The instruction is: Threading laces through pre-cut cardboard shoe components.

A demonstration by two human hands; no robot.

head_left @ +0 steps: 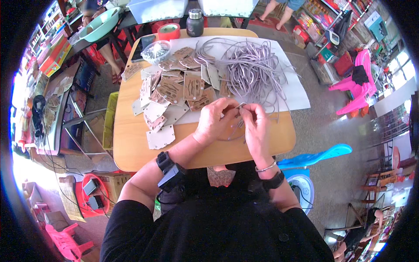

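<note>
Working close over the near edge of the wooden bench [131, 148], the person has both hands together on a single grey cord [238, 126]. The left hand [214, 120] is curled, its fingertips pinching something small where the two hands meet; it may be a tag, but the fingers hide it. The right hand [257, 126] is likewise closed in a pinch on the cord's end, just beside the left, with the rest of the cord looping down onto the bench under the palms.

Behind the hands lies a loose heap of grey cords [253, 65] on a white sheet [297, 94], and to the left a spread of brown card tags [174, 91], several overlapping and some near the bench's left edge.

My guess at the risks: the cord end is thin and could slip from the pinch, and any tug may drag the tangled heap along. A forearm sweeping left could push the outer tags off the bench. The clear tub [156, 51] and dark bottle [195, 22] stand well apart.
</note>
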